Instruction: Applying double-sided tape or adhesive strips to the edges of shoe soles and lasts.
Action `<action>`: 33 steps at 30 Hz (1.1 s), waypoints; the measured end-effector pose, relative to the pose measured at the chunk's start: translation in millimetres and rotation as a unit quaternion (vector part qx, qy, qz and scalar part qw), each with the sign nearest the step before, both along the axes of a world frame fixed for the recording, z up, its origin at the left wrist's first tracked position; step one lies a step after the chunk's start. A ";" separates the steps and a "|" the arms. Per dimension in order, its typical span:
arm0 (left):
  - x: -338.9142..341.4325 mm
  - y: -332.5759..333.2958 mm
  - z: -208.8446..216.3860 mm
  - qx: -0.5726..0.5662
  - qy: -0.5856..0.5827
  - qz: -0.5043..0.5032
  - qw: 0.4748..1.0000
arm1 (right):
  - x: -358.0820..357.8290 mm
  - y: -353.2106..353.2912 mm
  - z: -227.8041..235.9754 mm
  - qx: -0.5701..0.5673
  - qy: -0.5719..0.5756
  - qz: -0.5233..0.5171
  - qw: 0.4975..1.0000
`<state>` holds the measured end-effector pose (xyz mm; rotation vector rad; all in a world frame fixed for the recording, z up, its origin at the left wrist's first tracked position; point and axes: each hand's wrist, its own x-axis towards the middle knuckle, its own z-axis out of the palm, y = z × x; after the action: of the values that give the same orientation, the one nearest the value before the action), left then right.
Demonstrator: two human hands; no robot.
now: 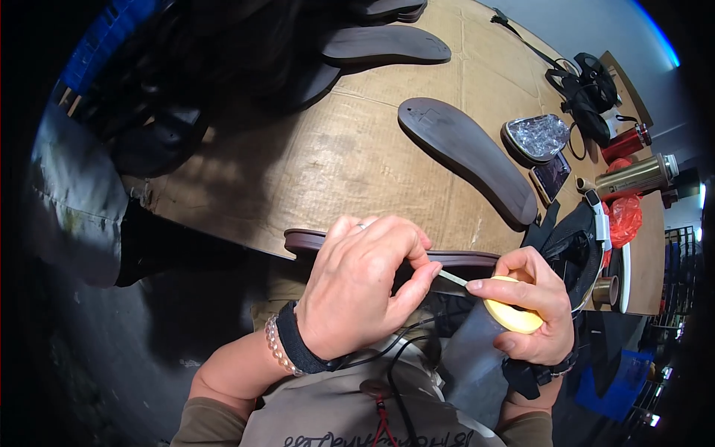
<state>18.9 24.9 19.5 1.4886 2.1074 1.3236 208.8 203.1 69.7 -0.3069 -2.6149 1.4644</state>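
Note:
A dark brown shoe sole (477, 259) lies edge-on along the near edge of the cardboard-covered table. My left hand (357, 272) rests across it, fingertips over its far side. Between that hand's thumb and forefinger is the end of a narrow pale strip of tape (453, 279). The strip runs to a yellow tape roll (519, 316), which my right hand (547, 305) grips with thumb and fingers around its rim. Part of the sole is hidden behind my left hand. Farther off, another dark sole (469, 156) lies flat on the cardboard.
More soles (383, 45) lie at the far left beside a dark heap. To the right are a clear-lidded case (538, 138), a phone (551, 177), a metal flask (633, 177), a red bottle (625, 141) and a red plastic bag (624, 221). Another person's grey sleeve (78, 194) shows at left.

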 end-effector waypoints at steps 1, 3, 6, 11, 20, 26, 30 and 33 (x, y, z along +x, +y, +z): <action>0.7 0.1 -0.3 0.002 0.006 0.005 1.000 | -1.6 2.7 1.0 0.024 -0.003 0.017 1.000; 1.7 0.5 0.1 0.003 0.012 0.010 1.000 | -2.8 7.5 2.9 0.028 -0.001 0.029 0.999; 3.4 2.0 1.4 -0.006 0.010 0.015 1.000 | -3.0 13.8 4.2 0.057 0.003 0.057 0.997; 3.0 5.6 -3.6 0.012 0.018 0.033 0.999 | -6.1 6.1 7.9 0.067 -0.032 -0.001 0.997; 6.4 7.6 -5.5 0.015 0.023 0.045 0.999 | -12.0 2.5 13.2 0.149 -0.001 0.002 0.989; 7.5 5.4 -5.0 0.006 0.022 0.039 0.999 | -13.2 -3.7 16.8 0.166 -0.035 -0.019 0.985; 9.0 5.3 -3.4 -0.003 0.028 0.042 0.999 | -12.1 -6.6 16.8 0.162 -0.044 -0.034 0.985; 10.1 6.5 -0.6 -0.005 0.026 0.047 0.999 | -12.1 -7.1 15.8 0.156 -0.044 -0.043 0.986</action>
<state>29.0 31.4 18.9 1.4523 2.2391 1.3178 196.7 196.0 85.5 -0.4504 -2.8060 1.0152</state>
